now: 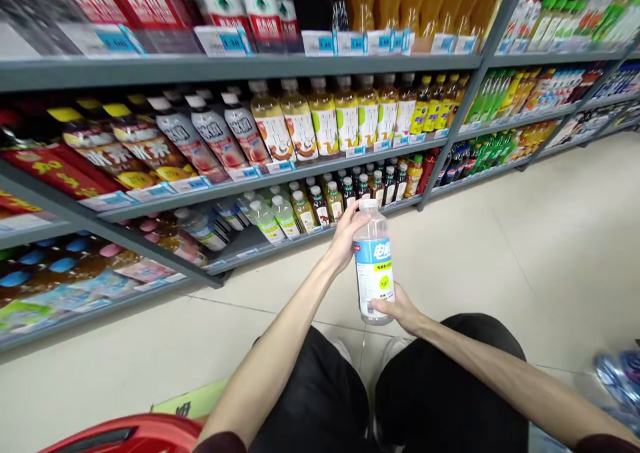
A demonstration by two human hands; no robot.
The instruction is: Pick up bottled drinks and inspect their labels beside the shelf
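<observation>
A clear drink bottle (pixel 374 273) with a blue and white label and a white cap is held upright between my two hands, above the floor in front of my knees. My left hand (pixel 346 234) is closed round its upper part, just below the cap. Lower down, my right hand (pixel 401 308) grips the bottle near its base, with the thumb across the label. The fingers behind the bottle are hidden. Beyond it, the bottom shelf holds small bottles with dark contents (pixel 363 187) and bottles with pale green labels (pixel 285 216).
Grey shelving (pixel 240 193) packed with drinks runs from left to far right. A red plastic object (pixel 135 433) and a yellow-green sheet (pixel 195 399) lie at lower left. Wrapped bottles (pixel 617 379) stand at the right edge. Pale tiled floor (pixel 500 259) stretches along the shelves.
</observation>
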